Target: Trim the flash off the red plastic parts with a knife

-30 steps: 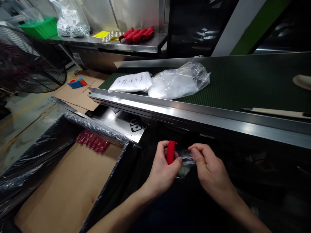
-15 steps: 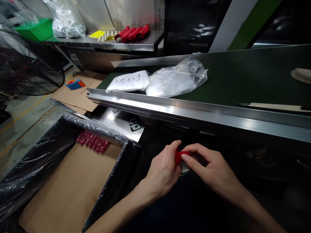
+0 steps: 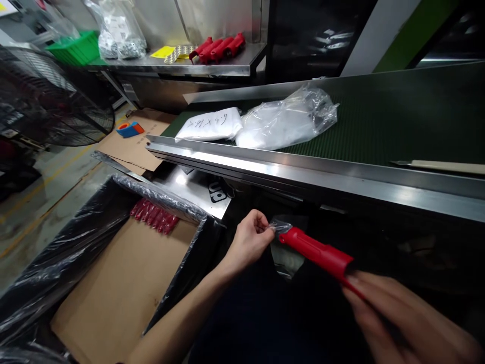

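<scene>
Below the conveyor rail (image 3: 303, 174), right hand (image 3: 401, 318) gripping red handle (image 3: 316, 253), left fingers (image 3: 261, 230) pinching its clear bag (image 3: 286, 253).

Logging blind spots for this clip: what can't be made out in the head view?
- Right hand: motion-blurred, so its grip on the red handle is unclear.
- Clear bag pinched by the left hand: transparent against dark, outline uncertain.
- Writing on the white packet: too small.
- Red pieces in the lined carton: partly hidden behind black film.
</scene>
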